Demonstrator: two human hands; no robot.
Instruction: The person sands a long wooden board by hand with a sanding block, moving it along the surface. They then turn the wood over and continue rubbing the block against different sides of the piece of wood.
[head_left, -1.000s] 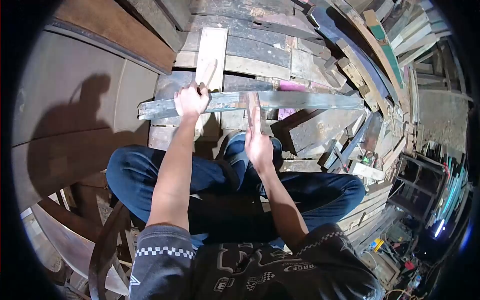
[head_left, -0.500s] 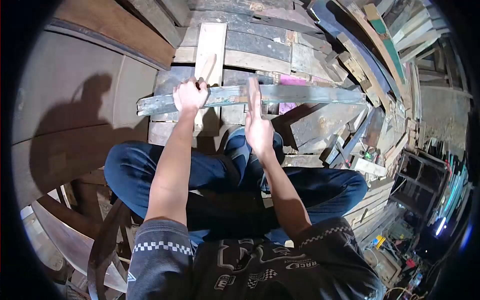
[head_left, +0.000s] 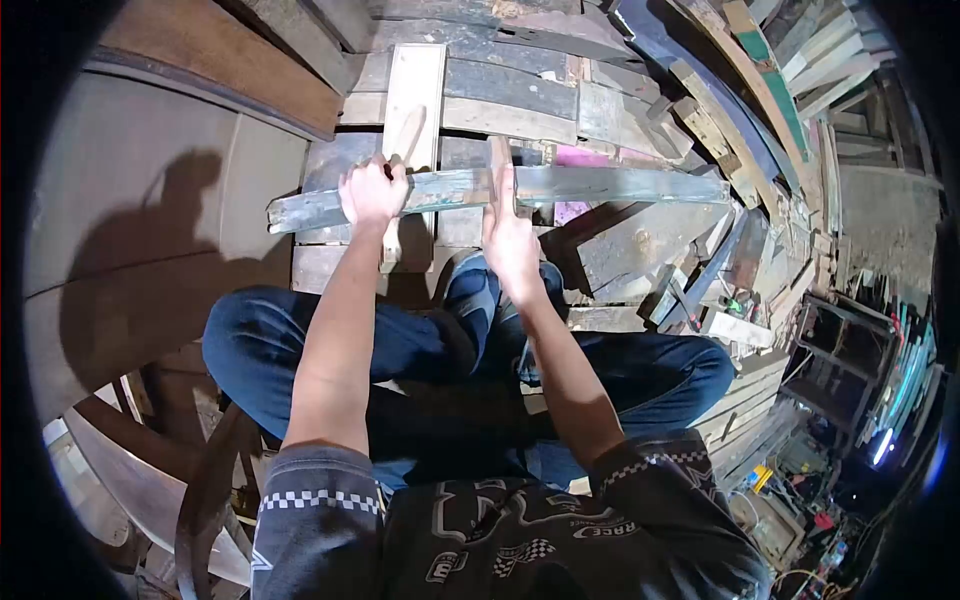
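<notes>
A long, worn grey wooden beam [head_left: 600,186] lies crosswise in front of my feet. My left hand [head_left: 374,192] is closed around the beam near its left end, beside a pale wooden piece with a narrow handle-like end [head_left: 410,132]. Beneath it a light board [head_left: 418,75] runs away from me under the beam. My right hand [head_left: 510,238] grips a short flat wooden piece [head_left: 500,160], which stands across the beam near its middle. The index finger stretches along this piece, and the other fingers are curled at its near end.
Wooden panels [head_left: 130,180] stand on the left. Curved planks [head_left: 720,140] and scrap wood lie at the right. A dark metal frame [head_left: 838,350] sits at the lower right, near tangled wires and tools. My shoes [head_left: 472,300] are just below the beam.
The view has shifted slightly, so most things appear a little further left. My right hand and the short wooden piece have moved slightly left and away from me along the beam. Both grips look unchanged.
</notes>
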